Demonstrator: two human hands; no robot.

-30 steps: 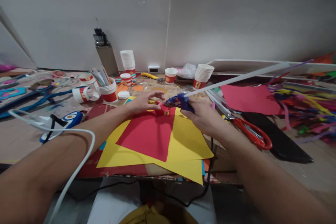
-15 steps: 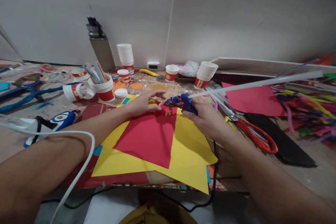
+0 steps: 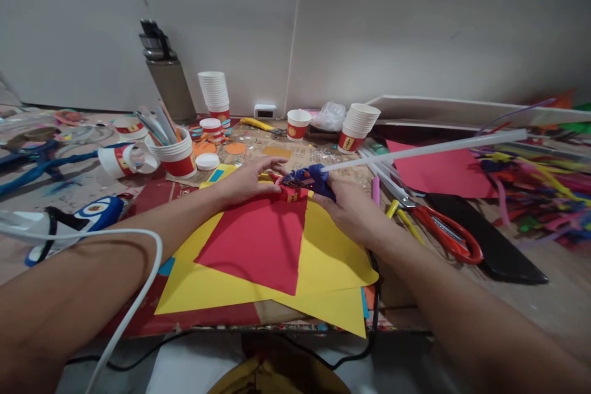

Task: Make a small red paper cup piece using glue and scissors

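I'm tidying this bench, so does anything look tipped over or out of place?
Yes: on the left, a paper cup lies on its side, beside the upright cup of pencil-like sticks. It looks odd because the cup stacks farther back stand upright. What sits in the tipped cup is unclear.

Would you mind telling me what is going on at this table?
A person is working with both hands. The right hand holds a blue glue gun with a long pale stick sticking out behind. Its nozzle points toward a small red piece at the left hand; any glue is too small to make out. Under the hands lie a red sheet and yellow sheets.
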